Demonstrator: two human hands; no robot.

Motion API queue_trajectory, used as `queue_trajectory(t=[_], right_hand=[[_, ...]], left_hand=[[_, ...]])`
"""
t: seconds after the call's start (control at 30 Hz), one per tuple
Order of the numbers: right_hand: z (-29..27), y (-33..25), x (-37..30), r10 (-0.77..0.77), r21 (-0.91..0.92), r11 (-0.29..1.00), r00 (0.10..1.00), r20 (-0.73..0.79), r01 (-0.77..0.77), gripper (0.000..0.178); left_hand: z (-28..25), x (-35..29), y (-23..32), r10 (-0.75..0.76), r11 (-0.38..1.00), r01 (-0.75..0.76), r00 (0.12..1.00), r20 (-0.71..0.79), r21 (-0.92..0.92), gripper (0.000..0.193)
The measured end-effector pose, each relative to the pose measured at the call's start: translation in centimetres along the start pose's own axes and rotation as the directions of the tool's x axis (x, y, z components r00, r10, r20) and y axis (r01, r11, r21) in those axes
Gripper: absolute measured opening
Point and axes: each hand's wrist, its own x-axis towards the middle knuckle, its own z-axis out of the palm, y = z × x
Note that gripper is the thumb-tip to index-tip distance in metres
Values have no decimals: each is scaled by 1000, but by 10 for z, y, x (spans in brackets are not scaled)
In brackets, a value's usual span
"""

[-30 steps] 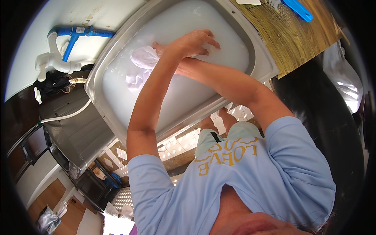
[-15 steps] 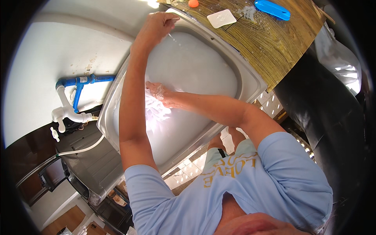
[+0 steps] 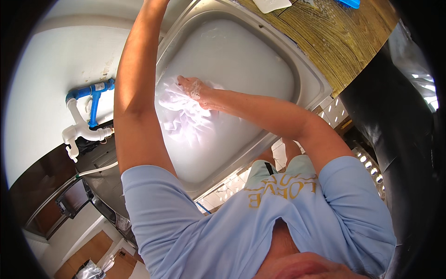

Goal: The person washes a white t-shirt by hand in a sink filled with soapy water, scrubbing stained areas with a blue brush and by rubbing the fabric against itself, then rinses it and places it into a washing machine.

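Observation:
A bunched white cloth (image 3: 183, 111) lies partly under cloudy, greyish-white water in a steel sink (image 3: 309, 81). My right hand (image 3: 196, 90), wet with suds, reaches in from the right and grips the top of this cloth with bent fingers. The hand hides part of the fabric. Sunlight falls brightly on the cloth's folds. My left forearm (image 3: 132, 69) stretches up along the sink's left side, and the hand itself is cut off beyond the upper edge of the picture.
A wooden counter (image 3: 339, 42) adjoins the sink's far right side, bearing a white slab-like piece (image 3: 272, 3) and a blue brush (image 3: 349, 3). Left of the sink, a white tap (image 3: 81, 132) on blue pipe (image 3: 94, 104) comes off the wall. Black sheeting (image 3: 371, 125) hangs at right.
My left hand has risen from over the sink's far left corner and left the picture. My right hand stays on the cloth. The view has shifted, so the counter things sit higher.

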Motion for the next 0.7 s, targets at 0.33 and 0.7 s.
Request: queue_trajectory(t=[0.33, 0.7], right_hand=[[3, -21, -9, -68, 322, 947, 977, 203, -1, 61], [14, -57, -55, -24, 158, 987, 981, 190, -7, 55]], left_hand=[[-32, -267, 131, -595, 801, 584, 802, -55, -132, 47], [28, -381, 146, -886, 178, 75, 446, -127, -981, 30]])
